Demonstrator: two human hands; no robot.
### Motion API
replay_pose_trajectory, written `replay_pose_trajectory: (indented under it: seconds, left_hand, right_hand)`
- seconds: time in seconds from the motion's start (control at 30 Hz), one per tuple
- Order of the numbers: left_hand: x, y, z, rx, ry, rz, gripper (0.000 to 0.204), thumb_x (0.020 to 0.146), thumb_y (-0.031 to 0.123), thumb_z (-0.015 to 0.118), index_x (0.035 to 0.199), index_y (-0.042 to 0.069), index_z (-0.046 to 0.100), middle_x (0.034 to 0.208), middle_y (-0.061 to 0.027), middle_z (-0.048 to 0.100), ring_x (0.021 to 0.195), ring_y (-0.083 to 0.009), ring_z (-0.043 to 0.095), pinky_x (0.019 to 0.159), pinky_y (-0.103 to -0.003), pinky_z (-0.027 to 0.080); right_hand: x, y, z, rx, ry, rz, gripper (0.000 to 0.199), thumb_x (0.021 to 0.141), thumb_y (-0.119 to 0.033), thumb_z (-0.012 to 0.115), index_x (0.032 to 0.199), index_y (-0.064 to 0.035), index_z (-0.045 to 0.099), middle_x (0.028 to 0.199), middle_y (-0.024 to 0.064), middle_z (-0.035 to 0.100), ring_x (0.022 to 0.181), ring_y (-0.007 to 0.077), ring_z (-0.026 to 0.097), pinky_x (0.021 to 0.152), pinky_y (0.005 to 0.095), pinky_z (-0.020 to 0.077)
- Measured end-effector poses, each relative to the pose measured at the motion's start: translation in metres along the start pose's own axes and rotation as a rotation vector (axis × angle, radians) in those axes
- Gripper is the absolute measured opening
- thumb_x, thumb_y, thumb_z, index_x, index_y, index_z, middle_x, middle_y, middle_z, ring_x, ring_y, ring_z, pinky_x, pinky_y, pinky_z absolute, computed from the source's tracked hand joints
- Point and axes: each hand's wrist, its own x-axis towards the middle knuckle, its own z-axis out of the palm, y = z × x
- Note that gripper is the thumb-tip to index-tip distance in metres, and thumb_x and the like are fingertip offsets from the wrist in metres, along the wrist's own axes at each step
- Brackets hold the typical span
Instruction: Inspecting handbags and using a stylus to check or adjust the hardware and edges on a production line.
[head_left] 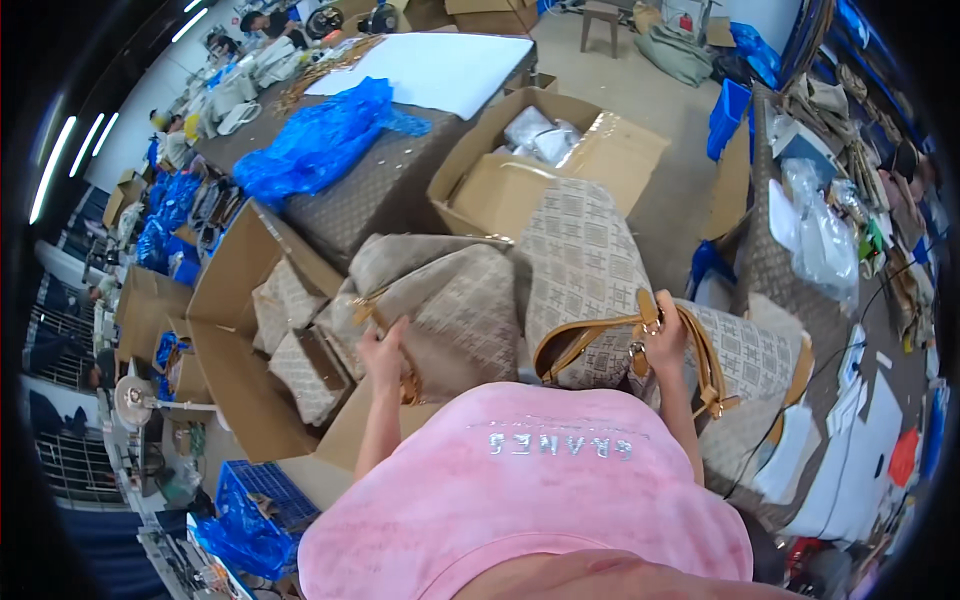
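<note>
My left hand (383, 352) is closed around a tan strap on a beige patterned bag (455, 305), which sags in soft folds ahead of me. At the right, my right hand (665, 335) grips the tan handle (590, 342) of another beige patterned handbag (750, 350). That handle loops out to the left of the hand, and metal rings show beside the fingers. Between and beyond the hands stands a tall piece of the same patterned material (585, 240); whether it belongs to the right-hand bag, I cannot tell.
An open cardboard box (225, 330) on the left contains several patterned bags. Behind, another box (630, 150) holds white wrapped packages. Blue plastic (320, 140) lies on a brown-covered table (345, 205). A cluttered table (755, 190) runs along the right; a blue crate (275, 495) stands lower left.
</note>
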Motion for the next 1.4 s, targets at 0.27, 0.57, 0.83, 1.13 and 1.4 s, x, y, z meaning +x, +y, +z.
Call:
replay_pose_trajectory:
  seconds: [0.27, 0.57, 0.83, 1.13, 1.4]
  left_hand:
    - [0.051, 0.05, 0.19, -0.054, 0.076, -0.233, 0.024, 0.078, 0.014, 0.077, 0.089, -0.007, 0.07, 0.08, -0.0057, 0.069, 0.07, -0.0104, 0.057, 0.066, -0.027, 0.045]
    - [0.168, 0.153, 0.469, -0.227, -0.163, -0.042, 0.025, 0.082, 0.012, 0.073, 0.095, -0.008, 0.068, 0.086, -0.0058, 0.068, 0.075, -0.0106, 0.058, 0.071, -0.027, 0.045]
    - [0.209, 0.212, 0.66, -0.165, -0.079, 0.282, 0.029, 0.08, 0.014, 0.076, 0.091, -0.011, 0.067, 0.082, -0.0074, 0.068, 0.069, -0.0123, 0.058, 0.064, -0.03, 0.047]
    - [0.223, 0.226, 0.775, 0.033, 0.165, -0.203, 0.033, 0.078, 0.02, 0.078, 0.079, -0.011, 0.066, 0.07, -0.0096, 0.063, 0.062, -0.0138, 0.051, 0.059, -0.032, 0.044]
    - [0.329, 0.216, 0.948, 0.09, 0.191, -0.284, 0.042, 0.075, 0.032, 0.08, 0.069, -0.006, 0.065, 0.058, -0.0017, 0.057, 0.055, -0.0121, 0.045, 0.055, -0.035, 0.041]
  right_hand:
    - [0.198, 0.044, -0.069, -0.14, -0.185, -0.126, 0.026, 0.078, -0.007, 0.063, 0.103, -0.0099, 0.059, 0.076, 0.0173, 0.06, 0.074, 0.0363, 0.061, 0.064, 0.0411, 0.0472]
    - [0.391, 0.041, -0.174, 0.44, -0.3, 0.344, 0.032, 0.079, -0.004, 0.069, 0.11, -0.0015, 0.06, 0.089, 0.0064, 0.063, 0.078, 0.0133, 0.062, 0.066, 0.0287, 0.0498]
    - [0.605, 0.108, -0.207, -0.025, -0.257, -0.167, 0.025, 0.08, -0.008, 0.063, 0.102, -0.0023, 0.053, 0.077, 0.0147, 0.052, 0.071, 0.0227, 0.054, 0.065, 0.0328, 0.0441]
    - [0.829, 0.151, -0.205, 0.005, -0.535, -0.309, 0.02, 0.08, -0.012, 0.064, 0.097, -0.0062, 0.057, 0.073, 0.0132, 0.058, 0.064, 0.0251, 0.059, 0.058, 0.0345, 0.0461]
    - [1.038, 0.234, -0.184, -0.177, -0.27, -0.402, 0.019, 0.082, -0.008, 0.062, 0.1, -0.0027, 0.061, 0.081, 0.0073, 0.06, 0.072, 0.0153, 0.061, 0.064, 0.0293, 0.0497]
